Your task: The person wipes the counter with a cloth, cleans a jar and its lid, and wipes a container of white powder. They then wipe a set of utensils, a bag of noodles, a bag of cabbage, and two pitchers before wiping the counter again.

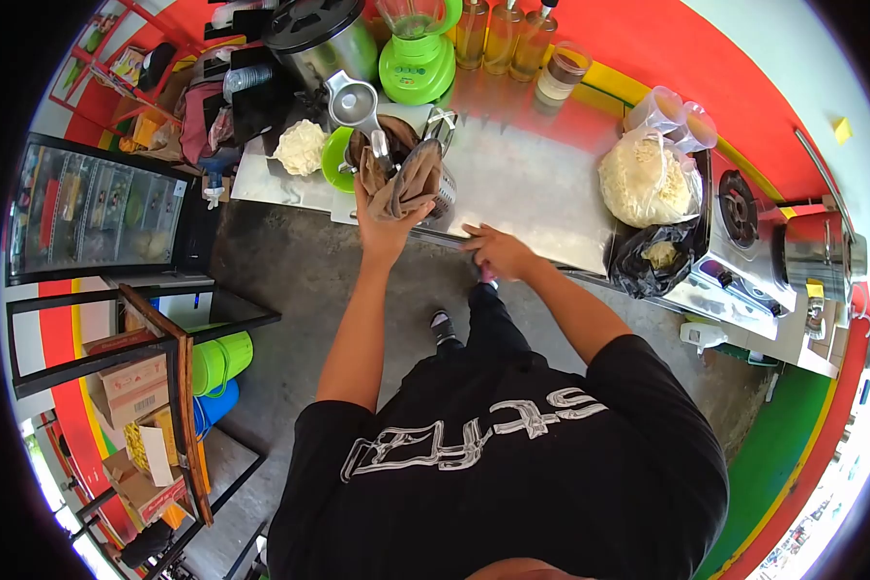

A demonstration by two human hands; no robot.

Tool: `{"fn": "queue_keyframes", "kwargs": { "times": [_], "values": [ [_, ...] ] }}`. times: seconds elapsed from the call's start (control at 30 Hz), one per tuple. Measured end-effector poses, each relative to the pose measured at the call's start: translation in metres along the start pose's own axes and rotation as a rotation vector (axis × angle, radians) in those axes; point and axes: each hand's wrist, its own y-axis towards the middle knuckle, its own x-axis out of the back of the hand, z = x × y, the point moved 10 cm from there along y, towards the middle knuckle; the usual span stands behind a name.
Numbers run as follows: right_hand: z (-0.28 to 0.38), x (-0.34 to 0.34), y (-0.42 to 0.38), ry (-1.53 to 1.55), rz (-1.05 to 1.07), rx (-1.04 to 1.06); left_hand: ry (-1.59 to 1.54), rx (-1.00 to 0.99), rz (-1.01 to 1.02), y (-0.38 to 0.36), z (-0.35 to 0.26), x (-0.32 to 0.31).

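My left hand [389,234] is closed around a bunched brown cloth [418,179] at the front edge of the steel counter [541,174]. Just beyond it, a metal citrus squeezer [354,104] points its bowl away from me, its handle running down to the cloth. A perforated metal utensil holder [446,193] stands right beside the cloth, partly covered by it. To the left of the cloth is a light green bowl [336,159], partly hidden. My right hand [501,253] is at the counter's front edge, fingers apart and nothing visible in them.
A green blender [417,72] and a large steel pot [324,48] stand at the back. Bottles [503,39] line the wall. A white mass [301,147] lies at left. At right sit a filled plastic bag [650,179], a black bag [655,259] and a gas stove [744,246].
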Motion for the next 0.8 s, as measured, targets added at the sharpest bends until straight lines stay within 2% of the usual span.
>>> {"fn": "queue_keyframes", "kwargs": {
  "times": [0.03, 0.1, 0.17, 0.23, 0.27, 0.33, 0.37, 0.43, 0.5, 0.57, 0.63, 0.7, 0.8],
  "values": [
    [-0.002, 0.0, -0.01, 0.086, 0.09, -0.033, -0.018, 0.003, 0.009, -0.002, -0.001, 0.0],
    [-0.046, 0.029, -0.047, 0.829, -0.109, -0.533, -0.025, -0.017, 0.032, -0.003, -0.003, -0.003],
    [-0.082, 0.079, -0.091, 0.575, -0.521, -0.526, -0.027, -0.036, 0.059, -0.002, 0.0, -0.008],
    [-0.108, 0.103, -0.148, 0.232, -0.701, -0.754, -0.028, -0.04, 0.078, -0.002, 0.006, -0.017],
    [-0.11, 0.099, -0.161, 0.23, -0.711, -0.763, -0.031, -0.041, 0.092, -0.002, 0.006, -0.023],
    [-0.132, 0.073, -0.217, 0.029, -0.648, -1.23, -0.072, -0.001, 0.123, 0.001, 0.009, -0.041],
    [-0.146, 0.04, -0.226, -0.128, -0.763, -1.108, -0.075, -0.008, 0.135, 0.004, 0.01, -0.05],
    [-0.13, 0.025, -0.204, -0.109, -0.701, -1.016, -0.069, 0.01, 0.169, 0.01, 0.019, -0.071],
    [-0.099, 0.022, -0.161, -0.002, -0.462, -0.777, -0.07, 0.02, 0.189, 0.018, 0.02, -0.097],
    [-0.073, 0.041, -0.135, 0.216, -0.366, -0.562, -0.026, -0.03, 0.243, 0.029, 0.03, -0.125],
    [-0.085, 0.064, -0.132, 0.279, -0.418, -0.542, -0.017, -0.013, 0.262, 0.041, 0.034, -0.155],
    [-0.122, 0.103, -0.165, 0.493, -0.765, -0.786, -0.056, -0.049, 0.329, 0.052, 0.033, -0.191],
    [-0.148, 0.141, -0.178, 0.439, -0.953, -0.872, -0.035, -0.049, 0.372, 0.066, 0.045, -0.242]
  ]
}}
